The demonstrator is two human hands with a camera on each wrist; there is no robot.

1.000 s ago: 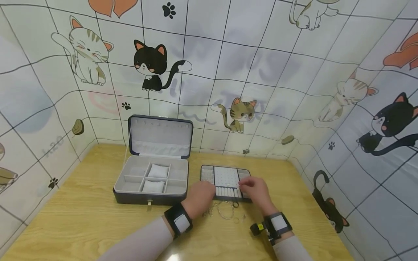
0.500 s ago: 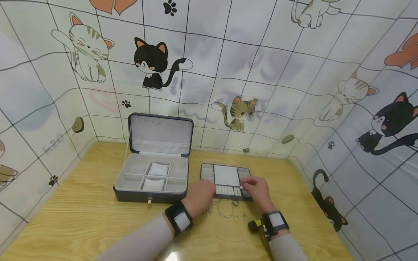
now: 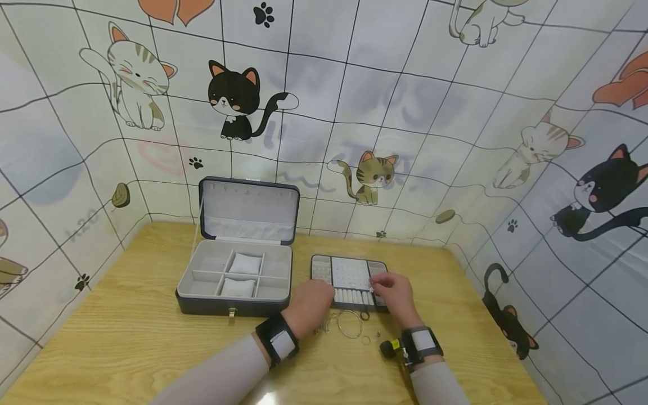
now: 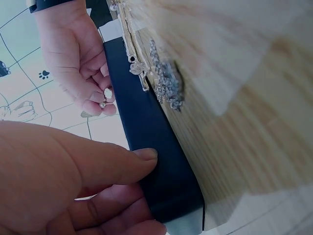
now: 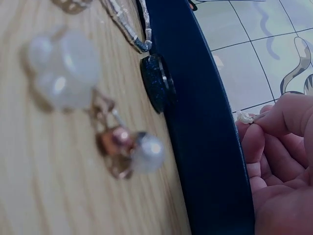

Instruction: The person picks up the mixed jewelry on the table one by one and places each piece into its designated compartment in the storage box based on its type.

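A dark blue jewellery tray (image 3: 351,273) with a pale lining, a panel of small holes and ring rolls lies right of centre in the head view. My left hand (image 3: 310,304) grips its left front part; in the left wrist view the thumb (image 4: 142,161) presses on the dark side wall. Over the tray's right part, my right hand (image 3: 397,295) pinches a small white earring (image 5: 245,117) between thumb and fingertips. That earring (image 4: 108,93) also shows in the left wrist view, where it has a round bead end.
A jewellery box (image 3: 233,305) stands open at left, two white cushions in its compartments. Before the tray lie a bangle (image 3: 349,324), a dark ring (image 5: 157,83), silver chain jewellery (image 4: 167,81) and a pearl earring (image 5: 66,68). Cat-printed cloth walls surround the table (image 3: 126,337).
My right hand shifts slightly right over the tray, then back left, still pinching the earring. The left hand stays on the tray.
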